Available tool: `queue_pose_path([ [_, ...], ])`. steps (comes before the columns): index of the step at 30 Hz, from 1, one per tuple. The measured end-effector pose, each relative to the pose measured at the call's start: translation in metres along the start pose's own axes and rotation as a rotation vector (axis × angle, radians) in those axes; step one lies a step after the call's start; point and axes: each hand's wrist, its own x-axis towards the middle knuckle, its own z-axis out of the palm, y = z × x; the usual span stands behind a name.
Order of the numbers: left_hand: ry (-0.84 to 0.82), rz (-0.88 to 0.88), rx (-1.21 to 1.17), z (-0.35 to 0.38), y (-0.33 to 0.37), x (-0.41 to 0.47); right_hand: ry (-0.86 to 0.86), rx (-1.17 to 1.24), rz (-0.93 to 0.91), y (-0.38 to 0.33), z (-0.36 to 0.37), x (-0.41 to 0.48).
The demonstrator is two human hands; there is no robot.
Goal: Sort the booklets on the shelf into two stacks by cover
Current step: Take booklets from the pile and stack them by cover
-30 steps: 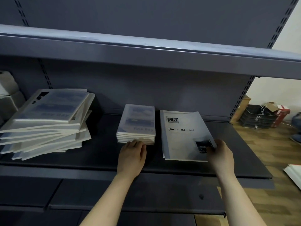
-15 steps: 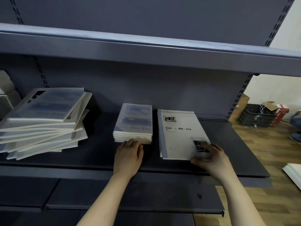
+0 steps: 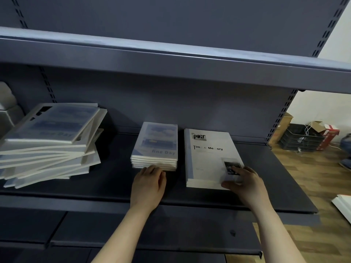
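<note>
Sorting looks partly done. On the dark shelf (image 3: 114, 179), a large splayed pile (image 3: 51, 145) at the left seems unsorted and is what remains. Mid-shelf sit two neat stacks, side by side but apart: the blue "fine Day" stack (image 3: 156, 145) and the white "Time & Memory" stack (image 3: 207, 160). The left hand (image 3: 149, 186) lies flat, fingertips touching the blue stack's near edge. The right hand (image 3: 247, 185) presses spread fingers on the white stack's near right corner, grasping nothing.
</note>
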Motion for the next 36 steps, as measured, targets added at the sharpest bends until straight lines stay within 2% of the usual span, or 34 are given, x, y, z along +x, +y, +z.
queue_pose_path([
  [11,0.025,0.014,0.005,0.001,0.001,0.0,-0.017,-0.015,-0.008,0.0,0.003,0.007],
  [20,-0.018,-0.006,-0.006,-0.005,0.004,0.0,-0.083,-0.032,0.066,-0.007,-0.002,0.009],
  [25,-0.135,-0.012,-0.072,-0.021,0.003,-0.001,-0.045,-0.134,0.041,-0.024,0.001,0.004],
  [29,-0.191,0.007,-0.161,-0.037,0.001,-0.005,-0.038,-0.338,0.035,-0.05,0.004,-0.002],
  [32,-0.165,0.055,-0.178,-0.053,-0.005,-0.005,-0.064,-0.203,-0.036,-0.076,0.004,-0.01],
  [36,-0.024,0.088,-0.179,-0.088,-0.02,0.007,-0.084,0.051,-0.172,-0.115,0.018,-0.027],
])
